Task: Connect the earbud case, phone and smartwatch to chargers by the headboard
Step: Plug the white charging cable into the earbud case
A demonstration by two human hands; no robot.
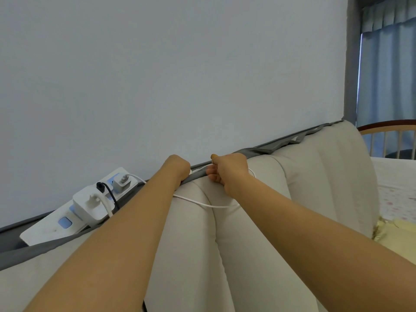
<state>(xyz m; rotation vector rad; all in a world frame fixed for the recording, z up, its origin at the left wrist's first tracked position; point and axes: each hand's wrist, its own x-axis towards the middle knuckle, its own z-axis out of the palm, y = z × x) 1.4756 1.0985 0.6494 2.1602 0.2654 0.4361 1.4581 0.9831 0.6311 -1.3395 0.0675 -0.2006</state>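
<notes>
Charger cable, white, thin, runs across the top of the beige padded headboard; sags in a loop between both forearms, then climbs to the rt hand. Upper end lies along the headboard's top edge, between the two hands.

L hand: reaches over the headboard top, fingers curled down behind the edge, out of sight. A small white piece shows just at its rt side; can't tell if the hand grips it or only the edge. State of L hand: can't tell.

R hand: fingers curled, thumb + fingertips pinching the white cable at the top edge of the headboard, just beside the L hand.

Power strip, white w/ blue switches, lies tilted in the gap between headboard and wall, left of the L arm. Plugged in: large white adapter w/ white lead, black plug w/ black cord, smaller white charger w/ white cable going toward the L arm.

Earbud case, phone, watch: none visible in this view.

Far rt: bed sheet w/ small print, yellow pillow, wooden railing, blue curtain.
</notes>
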